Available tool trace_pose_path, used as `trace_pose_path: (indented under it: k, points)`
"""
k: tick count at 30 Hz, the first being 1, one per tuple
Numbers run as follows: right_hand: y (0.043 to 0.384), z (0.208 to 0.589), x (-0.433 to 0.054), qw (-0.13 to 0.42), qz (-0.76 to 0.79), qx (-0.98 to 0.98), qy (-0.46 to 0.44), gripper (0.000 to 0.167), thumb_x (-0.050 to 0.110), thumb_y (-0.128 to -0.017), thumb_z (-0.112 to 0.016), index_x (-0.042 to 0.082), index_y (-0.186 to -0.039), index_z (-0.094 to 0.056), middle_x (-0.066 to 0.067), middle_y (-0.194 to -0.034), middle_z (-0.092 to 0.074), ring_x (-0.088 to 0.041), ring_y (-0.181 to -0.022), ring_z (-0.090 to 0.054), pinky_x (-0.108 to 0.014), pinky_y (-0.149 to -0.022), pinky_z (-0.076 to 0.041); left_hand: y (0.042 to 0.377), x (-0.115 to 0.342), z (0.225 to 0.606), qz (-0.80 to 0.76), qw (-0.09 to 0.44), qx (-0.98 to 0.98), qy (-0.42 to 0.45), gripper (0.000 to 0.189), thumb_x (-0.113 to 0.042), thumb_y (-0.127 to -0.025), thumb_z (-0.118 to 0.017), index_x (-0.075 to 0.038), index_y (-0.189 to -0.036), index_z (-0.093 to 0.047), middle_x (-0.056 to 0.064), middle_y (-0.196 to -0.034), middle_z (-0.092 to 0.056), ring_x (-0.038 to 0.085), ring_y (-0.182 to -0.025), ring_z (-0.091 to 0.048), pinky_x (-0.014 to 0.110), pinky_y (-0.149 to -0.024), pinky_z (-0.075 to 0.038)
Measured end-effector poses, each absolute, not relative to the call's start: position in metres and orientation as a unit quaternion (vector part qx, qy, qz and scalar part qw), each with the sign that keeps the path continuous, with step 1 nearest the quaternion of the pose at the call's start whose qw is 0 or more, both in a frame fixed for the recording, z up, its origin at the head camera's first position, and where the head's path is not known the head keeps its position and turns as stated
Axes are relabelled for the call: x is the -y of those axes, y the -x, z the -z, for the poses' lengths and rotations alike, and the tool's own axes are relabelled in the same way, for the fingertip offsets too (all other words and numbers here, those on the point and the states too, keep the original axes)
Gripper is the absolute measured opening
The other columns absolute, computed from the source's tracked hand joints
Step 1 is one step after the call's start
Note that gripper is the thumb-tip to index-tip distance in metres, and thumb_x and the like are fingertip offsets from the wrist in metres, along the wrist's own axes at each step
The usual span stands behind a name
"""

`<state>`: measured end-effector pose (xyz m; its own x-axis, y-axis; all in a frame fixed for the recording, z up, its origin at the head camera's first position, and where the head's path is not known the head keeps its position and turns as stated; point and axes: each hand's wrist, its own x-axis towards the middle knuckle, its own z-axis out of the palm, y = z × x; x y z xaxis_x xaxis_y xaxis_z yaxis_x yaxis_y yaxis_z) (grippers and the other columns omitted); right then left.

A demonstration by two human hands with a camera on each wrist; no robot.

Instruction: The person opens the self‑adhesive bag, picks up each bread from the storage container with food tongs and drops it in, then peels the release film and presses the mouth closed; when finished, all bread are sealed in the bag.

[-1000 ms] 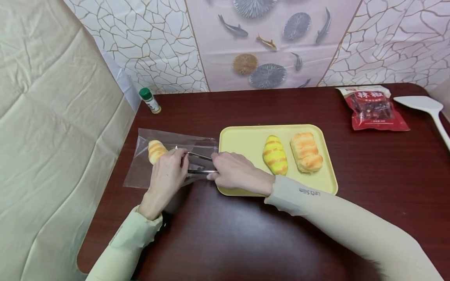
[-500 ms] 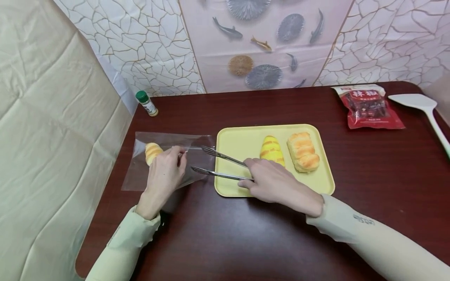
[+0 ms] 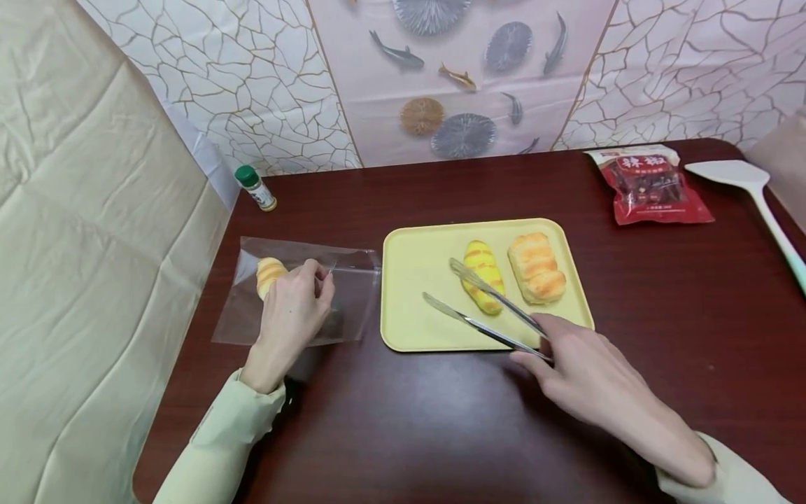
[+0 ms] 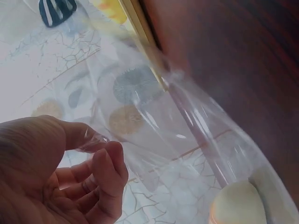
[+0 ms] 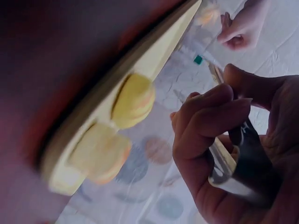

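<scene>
My left hand pinches the upper layer of a clear plastic bag between thumb and forefinger. Inside the bag lies a striped bread roll, partly hidden by that hand. In the left wrist view, the lifted film stretches away from the fingertips. My right hand grips metal tongs by the handle end, their arms spread with nothing between them. The tongs reach over a yellow tray, one arm overlapping a yellow striped bread. To its right on the tray is a golden ridged bread.
A small green-capped seasoning bottle stands at the back left of the dark wooden table. At the back right are a red food packet and a white spatula. A patterned cloth hangs behind.
My right hand has drawn the tongs from the bag's mouth rightward and back, over the tray. The left hand stays at the bag, and the roll is still inside.
</scene>
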<state>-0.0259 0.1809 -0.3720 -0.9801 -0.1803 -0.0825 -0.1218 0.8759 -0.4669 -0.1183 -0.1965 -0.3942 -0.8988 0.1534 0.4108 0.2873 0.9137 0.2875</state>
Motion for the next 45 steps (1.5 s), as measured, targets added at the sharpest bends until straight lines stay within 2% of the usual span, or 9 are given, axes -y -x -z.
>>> trace_pose_path:
  k: [7,9,13,16,20,28,33,40,45]
  points:
    - [-0.001,0.382,-0.205,0.057,0.226,-0.972,0.019,0.033,0.038,-0.097,-0.082,0.018,-0.092,-0.055,0.003,-0.069,-0.049,-0.015,-0.063,-0.045,-0.033,-0.059,-0.033,0.121,0.196,0.396,0.175,0.202,0.957,0.111,0.015,-0.007,-0.096,-0.070,-0.002,-0.084,-0.064,0.010,-0.065,-0.060,0.028,-0.053,-0.057,0.043,-0.051,-0.049]
    - [-0.004,0.383,-0.208,0.061,0.217,-0.974,0.011,0.033,0.038,-0.097,-0.081,0.016,-0.094,-0.057,0.001,-0.071,-0.049,-0.018,-0.065,-0.048,-0.037,-0.059,-0.036,0.121,0.196,0.396,0.174,0.203,0.957,0.111,0.016,-0.007,-0.096,-0.070,-0.003,-0.082,-0.062,0.010,-0.064,-0.060,0.028,-0.053,-0.057,0.043,-0.051,-0.048]
    - [-0.009,0.388,-0.210,0.058,0.206,-0.977,0.005,0.034,0.036,-0.098,-0.081,0.009,-0.107,-0.062,-0.007,-0.080,-0.060,-0.028,-0.070,-0.059,-0.051,-0.061,-0.046,0.122,0.196,0.396,0.174,0.195,0.959,0.109,0.023,-0.009,-0.096,-0.070,-0.005,-0.076,-0.059,0.009,-0.062,-0.057,0.027,-0.052,-0.055,0.041,-0.051,-0.046]
    - [-0.011,0.395,-0.209,0.043,0.202,-0.978,0.010,0.038,0.034,-0.097,-0.081,0.004,-0.114,-0.063,-0.010,-0.088,-0.066,-0.034,-0.071,-0.063,-0.058,-0.062,-0.048,0.122,0.196,0.395,0.170,0.188,0.961,0.109,0.027,-0.010,-0.096,-0.070,-0.007,-0.072,-0.059,0.009,-0.060,-0.057,0.027,-0.053,-0.055,0.040,-0.052,-0.045]
    - [-0.008,0.401,-0.205,0.026,0.191,-0.981,0.022,0.038,0.033,-0.097,-0.080,0.001,-0.110,-0.062,-0.011,-0.085,-0.065,-0.035,-0.066,-0.061,-0.058,-0.059,-0.047,0.121,0.196,0.394,0.165,0.188,0.962,0.110,0.030,-0.011,-0.096,-0.071,-0.008,-0.069,-0.060,0.009,-0.060,-0.058,0.027,-0.052,-0.055,0.040,-0.051,-0.045]
    - [0.001,0.404,-0.204,0.019,0.189,-0.981,0.026,0.034,0.032,-0.097,-0.079,0.008,-0.088,-0.056,-0.007,-0.067,-0.055,-0.033,-0.055,-0.055,-0.052,-0.050,-0.041,0.121,0.198,0.394,0.174,0.185,0.960,0.116,0.028,-0.010,-0.097,-0.071,-0.006,-0.070,-0.064,0.009,-0.061,-0.059,0.025,-0.053,-0.055,0.038,-0.051,-0.045]
    - [0.006,0.402,-0.206,0.030,0.180,-0.983,0.022,0.034,0.033,-0.099,-0.078,0.008,-0.089,-0.057,-0.008,-0.062,-0.054,-0.033,-0.054,-0.055,-0.052,-0.050,-0.042,0.121,0.199,0.392,0.181,0.180,0.959,0.120,0.026,-0.009,-0.097,-0.069,-0.006,-0.071,-0.066,0.009,-0.061,-0.061,0.025,-0.055,-0.056,0.038,-0.052,-0.046]
    - [0.011,0.405,-0.211,0.013,0.175,-0.984,0.037,0.029,0.029,-0.098,-0.079,0.004,-0.098,-0.065,-0.022,-0.069,-0.066,-0.046,-0.061,-0.065,-0.062,-0.054,-0.047,0.120,0.201,0.390,0.189,0.172,0.959,0.122,0.024,-0.007,-0.096,-0.068,-0.005,-0.072,-0.066,0.009,-0.062,-0.061,0.024,-0.054,-0.055,0.035,-0.053,-0.045]
    - [0.012,0.403,-0.213,0.006,0.180,-0.983,0.042,0.025,0.029,-0.098,-0.080,0.008,-0.095,-0.066,-0.014,-0.064,-0.063,-0.041,-0.060,-0.064,-0.058,-0.053,-0.045,0.120,0.201,0.390,0.193,0.172,0.959,0.120,0.021,-0.008,-0.096,-0.069,-0.005,-0.076,-0.067,0.009,-0.063,-0.061,0.024,-0.055,-0.055,0.035,-0.054,-0.045]
